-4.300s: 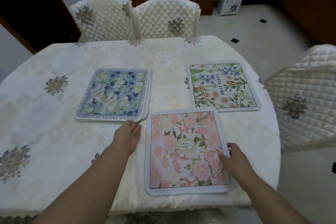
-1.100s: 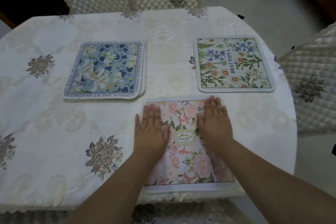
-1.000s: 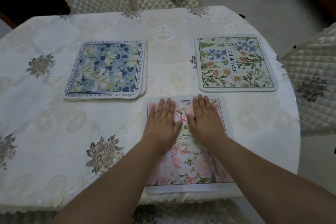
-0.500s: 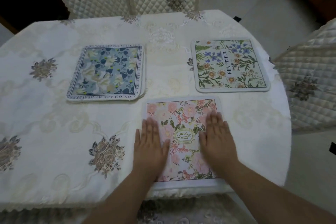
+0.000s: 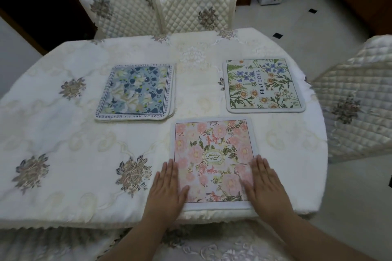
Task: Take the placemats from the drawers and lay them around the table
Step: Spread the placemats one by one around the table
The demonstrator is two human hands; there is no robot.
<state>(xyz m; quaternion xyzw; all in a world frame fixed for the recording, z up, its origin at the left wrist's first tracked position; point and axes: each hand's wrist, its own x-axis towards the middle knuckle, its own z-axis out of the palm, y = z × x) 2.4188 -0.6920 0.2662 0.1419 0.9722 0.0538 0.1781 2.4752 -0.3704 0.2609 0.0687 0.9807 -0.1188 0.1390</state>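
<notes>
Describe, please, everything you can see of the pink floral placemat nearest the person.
The pink floral placemat is a rounded rectangle with a pale border, pink blooms, green leaves and an oval emblem at its middle. It lies flat on the tablecloth at the near edge. The left hand and right hand rest flat on its side edges.

near placemat (image 5: 213, 162): pink flowers, pale border | left placemat (image 5: 135, 93): blue and white flowers | right placemat (image 5: 264, 85): green leaves, orange daisies | tablecloth (image 5: 63, 133): cream, grey-brown rosettes | chairs (image 5: 196, 9): cream quilted
</notes>
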